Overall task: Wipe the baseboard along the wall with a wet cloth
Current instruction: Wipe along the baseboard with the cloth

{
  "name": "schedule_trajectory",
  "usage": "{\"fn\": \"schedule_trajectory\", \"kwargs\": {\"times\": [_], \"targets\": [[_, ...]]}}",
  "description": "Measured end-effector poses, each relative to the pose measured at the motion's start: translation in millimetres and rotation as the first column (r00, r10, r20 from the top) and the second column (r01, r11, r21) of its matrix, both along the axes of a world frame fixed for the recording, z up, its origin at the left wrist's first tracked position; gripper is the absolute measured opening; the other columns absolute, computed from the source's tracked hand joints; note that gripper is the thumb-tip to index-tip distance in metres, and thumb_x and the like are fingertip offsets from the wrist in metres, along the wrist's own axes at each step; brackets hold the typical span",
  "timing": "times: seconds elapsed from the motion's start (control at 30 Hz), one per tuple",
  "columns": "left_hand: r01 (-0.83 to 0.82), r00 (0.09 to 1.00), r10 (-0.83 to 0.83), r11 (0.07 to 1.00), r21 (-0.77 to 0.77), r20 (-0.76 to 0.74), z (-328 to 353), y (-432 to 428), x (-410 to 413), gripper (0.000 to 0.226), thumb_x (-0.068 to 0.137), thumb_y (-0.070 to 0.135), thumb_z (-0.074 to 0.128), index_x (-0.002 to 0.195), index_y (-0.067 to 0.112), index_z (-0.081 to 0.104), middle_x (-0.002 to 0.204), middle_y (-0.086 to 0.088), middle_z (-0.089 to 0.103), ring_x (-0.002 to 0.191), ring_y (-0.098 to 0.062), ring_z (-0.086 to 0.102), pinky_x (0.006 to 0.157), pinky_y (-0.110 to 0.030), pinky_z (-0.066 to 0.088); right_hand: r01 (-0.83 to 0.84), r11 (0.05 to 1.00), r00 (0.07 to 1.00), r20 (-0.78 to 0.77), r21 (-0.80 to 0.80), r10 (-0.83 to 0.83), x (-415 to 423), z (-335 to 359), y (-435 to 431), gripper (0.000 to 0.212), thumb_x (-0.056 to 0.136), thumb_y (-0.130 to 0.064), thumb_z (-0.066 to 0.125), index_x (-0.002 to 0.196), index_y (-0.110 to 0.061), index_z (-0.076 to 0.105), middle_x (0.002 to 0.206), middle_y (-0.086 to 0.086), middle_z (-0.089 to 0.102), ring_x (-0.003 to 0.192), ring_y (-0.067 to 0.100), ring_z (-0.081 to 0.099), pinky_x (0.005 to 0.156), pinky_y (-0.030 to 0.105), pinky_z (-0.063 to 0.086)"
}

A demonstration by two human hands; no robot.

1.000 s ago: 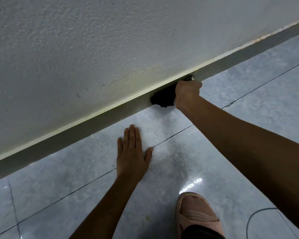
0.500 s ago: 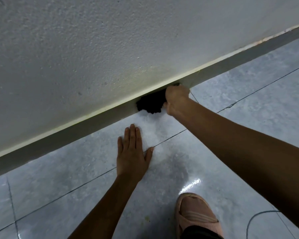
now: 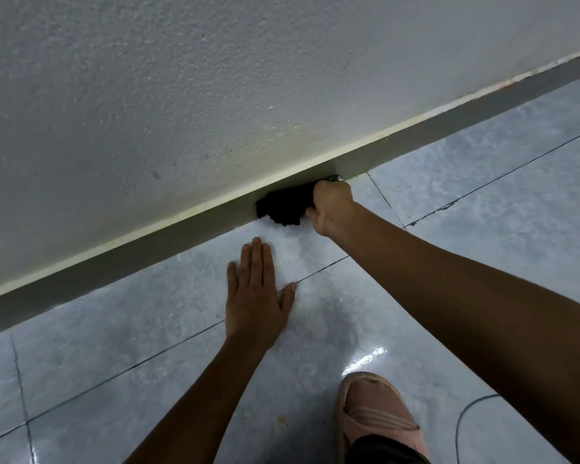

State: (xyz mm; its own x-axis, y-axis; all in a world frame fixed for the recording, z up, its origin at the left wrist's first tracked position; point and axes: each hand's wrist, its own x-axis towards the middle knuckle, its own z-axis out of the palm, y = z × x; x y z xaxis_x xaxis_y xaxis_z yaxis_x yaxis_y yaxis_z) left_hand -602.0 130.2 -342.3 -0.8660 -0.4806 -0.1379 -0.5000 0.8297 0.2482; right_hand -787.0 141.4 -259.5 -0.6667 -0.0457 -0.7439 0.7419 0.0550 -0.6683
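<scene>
The right hand is curled into a fist, its fingers wrapped tight round a bunched black cloth, with the thumb tip showing at the cloth's lower edge. The cloth is pressed flat against the grey baseboard, its lower edge reaching down to the line where the baseboard meets the floor. A small dark object peeps out above the knuckles; what it is cannot be told.

The left hand lies palm down on the floor, a little out from the baseboard and below the cloth. Its four fingers are straight and pressed together, pointing towards the baseboard, and the thumb is spread off to the side, its tip on a dark grout line.

The baseboard runs as a slanted band across the whole view, with a pale yellowish strip along its top edge. Above it rises a rough, white textured wall. Out from the baseboard, the floor is pale blue-grey tile, glossy, with a bright glare patch near a pink slipper. A thin cable curves beside the slipper. No writing or brand can be read anywhere.
</scene>
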Motion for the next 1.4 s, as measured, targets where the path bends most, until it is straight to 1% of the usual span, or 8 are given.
{"fn": "schedule_trajectory", "kwargs": {"times": [0.13,0.2,0.3,0.53,0.8,1.03,1.23,1.4], "targets": [[0.02,1.0,-0.02,1.0,0.011,0.005,2,-1,1,0.081,0.088,0.06,0.007,0.148,0.007,-0.004,0.156,-0.012,-0.004,0.142,-0.024,-0.008,0.114,-0.04,-0.003,0.062,0.998,0.993,-0.106,0.023,-0.06,-35,7,23,0.034,0.088,-0.012,0.04,0.114,-0.004,0.059,0.106,0.013,0.065,0.094,0.029,0.063,0.076,0.042,0.056],[0.022,1.0,-0.022,1.0,0.013,0.004,2,-1,2,0.08,0.088,0.06,0.006,0.148,0.007,-0.004,0.156,-0.012,-0.004,0.143,-0.024,-0.008,0.115,-0.041,-0.002,0.122,0.969,0.97,-0.234,0.216,-0.07,-58,12,37,0.037,0.086,-0.028,0.043,0.112,-0.006,0.06,0.106,0.01,0.064,0.096,0.03,0.061,0.085,0.041,0.053],[0.022,1.0,-0.023,1.0,0.014,0.019,1,-1,2,0.081,0.087,0.062,-0.001,0.148,0.008,-0.007,0.156,-0.011,-0.007,0.143,-0.024,-0.01,0.115,-0.04,-0.004,0.046,0.874,0.901,-0.397,0.485,0.173,-71,14,65,0.035,0.095,-0.026,0.038,0.122,-0.009,0.053,0.11,0.007,0.058,0.097,0.024,0.054,0.082,0.029,0.04],[0.03,0.999,-0.03,1.0,0.009,0.024,2,-1,2,0.081,0.088,0.062,0.001,0.148,0.008,-0.007,0.155,-0.01,-0.011,0.143,-0.023,-0.011,0.113,-0.039,-0.007,-0.254,0.338,0.595,-0.129,0.906,0.793,-34,-42,70,0.059,0.094,-0.039,0.042,0.144,-0.014,0.024,0.142,0.016,0.026,0.125,0.037,0.031,0.098,0.046,0.032],[0.041,0.999,-0.041,0.999,-0.022,0.017,-1,-6,8,0.079,0.091,0.06,0.013,0.149,0.007,0.001,0.156,-0.011,0.0,0.143,-0.024,0.0,0.114,-0.04,0.003,-0.23,0.142,0.47,-0.018,0.963,0.883,-6,-45,61,0.062,0.096,-0.029,0.035,0.15,-0.018,0.007,0.155,0.006,0.013,0.132,0.031,0.023,0.103,0.043,0.025],[0.021,1.0,-0.021,1.0,-0.012,-0.001,-4,-3,13,0.077,0.092,0.057,0.018,0.149,0.006,0.004,0.157,-0.012,0.005,0.144,-0.024,0.001,0.115,-0.042,0.005,-0.15,0.091,0.073,-0.081,0.984,0.994,21,-52,74,0.059,0.092,-0.022,0.039,0.148,-0.02,0.02,0.15,0.003,0.03,0.125,0.028,0.032,0.097,0.04,0.029],[0.026,1.0,-0.026,0.999,-0.019,-0.004,-3,-10,25,0.075,0.093,0.055,0.016,0.149,0.008,0.003,0.157,-0.01,0.001,0.145,-0.022,-0.004,0.116,-0.036,-0.006,-0.209,0.126,0.363,-0.043,0.97,0.931,-41,-45,92,0.06,0.092,-0.024,0.043,0.148,-0.021,0.018,0.151,0.003,0.026,0.133,0.033,0.022,0.104,0.047,0.024],[0.01,1.0,-0.011,1.0,-0.015,-0.021,-2,-15,33,0.074,0.093,0.054,0.019,0.149,0.007,0.007,0.157,-0.011,0.006,0.144,-0.023,0.001,0.116,-0.035,-0.008,-0.184,0.196,0.323,-0.129,0.963,0.938,-28,-43,84,0.054,0.088,-0.017,0.049,0.139,-0.016,0.034,0.143,0.008,0.038,0.129,0.032,0.027,0.102,0.045,0.026]]}}
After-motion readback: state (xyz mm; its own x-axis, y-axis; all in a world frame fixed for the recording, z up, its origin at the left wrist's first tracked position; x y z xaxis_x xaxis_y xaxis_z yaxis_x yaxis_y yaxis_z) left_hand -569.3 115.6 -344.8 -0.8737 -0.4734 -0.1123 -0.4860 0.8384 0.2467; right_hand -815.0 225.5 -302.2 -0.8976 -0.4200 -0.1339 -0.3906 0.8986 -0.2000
